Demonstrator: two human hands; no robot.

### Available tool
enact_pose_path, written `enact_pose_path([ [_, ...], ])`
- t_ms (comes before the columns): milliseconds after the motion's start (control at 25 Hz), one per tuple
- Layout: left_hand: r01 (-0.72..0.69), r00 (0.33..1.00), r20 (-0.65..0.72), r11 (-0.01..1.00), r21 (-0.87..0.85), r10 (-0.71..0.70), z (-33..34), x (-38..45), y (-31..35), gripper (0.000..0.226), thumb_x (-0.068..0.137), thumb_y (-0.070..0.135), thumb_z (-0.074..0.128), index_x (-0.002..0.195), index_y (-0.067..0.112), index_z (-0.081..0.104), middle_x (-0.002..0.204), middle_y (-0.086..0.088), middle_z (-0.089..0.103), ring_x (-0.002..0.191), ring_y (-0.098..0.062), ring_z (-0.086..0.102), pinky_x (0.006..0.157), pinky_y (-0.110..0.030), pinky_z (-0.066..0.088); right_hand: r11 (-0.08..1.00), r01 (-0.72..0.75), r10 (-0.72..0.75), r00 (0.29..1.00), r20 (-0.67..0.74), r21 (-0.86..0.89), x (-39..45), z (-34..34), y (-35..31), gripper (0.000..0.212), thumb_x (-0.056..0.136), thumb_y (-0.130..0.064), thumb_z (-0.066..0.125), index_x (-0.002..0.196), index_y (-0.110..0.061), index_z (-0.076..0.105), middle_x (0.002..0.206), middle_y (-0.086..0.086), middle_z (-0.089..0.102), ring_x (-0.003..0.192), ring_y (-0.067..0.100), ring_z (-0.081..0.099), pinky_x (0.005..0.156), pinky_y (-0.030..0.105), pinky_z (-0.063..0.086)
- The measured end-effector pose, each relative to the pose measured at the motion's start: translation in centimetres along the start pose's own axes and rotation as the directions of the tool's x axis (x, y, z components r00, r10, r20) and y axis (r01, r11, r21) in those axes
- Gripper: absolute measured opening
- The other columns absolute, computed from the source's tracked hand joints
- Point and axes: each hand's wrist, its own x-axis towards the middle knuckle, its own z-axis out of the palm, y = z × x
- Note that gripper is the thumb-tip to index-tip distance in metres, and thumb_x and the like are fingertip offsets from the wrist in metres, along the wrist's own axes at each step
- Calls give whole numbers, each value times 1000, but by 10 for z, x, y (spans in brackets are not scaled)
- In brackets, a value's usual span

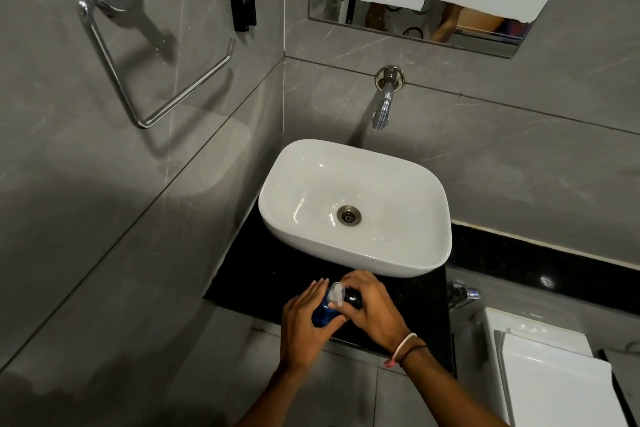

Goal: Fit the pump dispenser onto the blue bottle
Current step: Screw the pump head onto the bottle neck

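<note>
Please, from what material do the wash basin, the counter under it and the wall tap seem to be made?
Wash basin: probably glazed ceramic, white and glossy with soft reflections. Counter: seemingly polished black stone, maybe granite, dark with fine speckles. Wall tap: chromed metal, mirror-bright highlights.

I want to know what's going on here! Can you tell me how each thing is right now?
Blue bottle: held by left hand.
Pump dispenser: on the bottle's top, under right hand.
Sink: empty.
Tap: no water running.
Towel ring: bare.
</note>
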Motion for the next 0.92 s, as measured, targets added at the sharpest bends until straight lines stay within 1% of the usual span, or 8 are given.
enact_pose_path([
  [80, -8, 1000, 10, 1000, 13, 8, -1, 0, -1, 73, 74, 41, 83, 137, 17, 58, 141, -2, 62, 137, -13, 50, 108, -49, 51, 998, 61, -60, 998, 32, -26, -1, 2, 1, 34, 92, -33, 74, 120, -15, 70, 126, -3, 63, 118, 11, 55, 105, 24, 47],
  [160, -11, 1000, 16, 1000, 20, 11, -1, 0, -1, 72, 74, 42, 81, 137, 18, 58, 141, -1, 62, 137, -13, 50, 108, -49, 50, 992, 111, -109, 993, 35, -61, -4, 6, 1, 31, 96, -29, 69, 123, -14, 70, 129, -1, 64, 119, 14, 54, 106, 29, 47],
  [240, -13, 1000, 15, 1000, 28, 12, -1, -1, 0, 71, 74, 40, 82, 137, 18, 58, 141, -1, 62, 136, -14, 51, 107, -50, 51, 983, 133, -137, 990, -24, -130, -7, 10, 0, 28, 96, -30, 69, 118, -13, 73, 122, 0, 70, 112, 19, 60, 99, 38, 51],
  [320, -17, 1000, 14, 999, 40, 17, 0, -2, -2, 69, 75, 35, 84, 137, 17, 58, 140, -1, 63, 135, -15, 52, 107, -51, 50, 979, 111, -125, 989, -75, -171, -8, 11, -2, 29, 94, -34, 72, 114, -14, 75, 116, 1, 73, 106, 21, 62, 93, 42, 53],
  [520, -27, 999, 20, 998, 51, 26, 1, -3, -3, 66, 75, 29, 84, 135, 15, 59, 139, -2, 63, 137, -17, 51, 107, -53, 49, 984, 142, -144, 989, -12, -107, -8, 10, -1, 31, 97, -30, 68, 123, -13, 70, 128, 0, 66, 117, 19, 55, 105, 35, 47],
  [680, -43, 999, 6, 992, 119, 43, 2, -3, -3, 67, 74, 31, 86, 134, 15, 61, 138, -2, 64, 136, -16, 52, 105, -52, 49, 985, 129, -133, 990, -37, -114, -9, 14, -1, 24, 97, -27, 69, 114, -11, 74, 116, 3, 72, 104, 23, 58, 92, 39, 54],
  [840, -32, 999, -3, 991, 129, 33, 3, -5, -2, 66, 75, 33, 85, 134, 17, 61, 138, 0, 64, 137, -15, 50, 106, -51, 47, 991, 113, -116, 992, -41, -78, -9, 11, -1, 28, 96, -31, 69, 117, -13, 73, 119, 1, 69, 111, 18, 56, 98, 33, 51],
  [920, -39, 999, -5, 991, 130, 40, 3, -5, -3, 67, 74, 34, 85, 134, 18, 60, 139, 1, 64, 137, -15, 50, 106, -51, 47, 991, 107, -109, 994, -22, -78, -9, 11, -2, 27, 97, -33, 68, 117, -15, 73, 119, -1, 69, 110, 15, 56, 98, 34, 52],
])
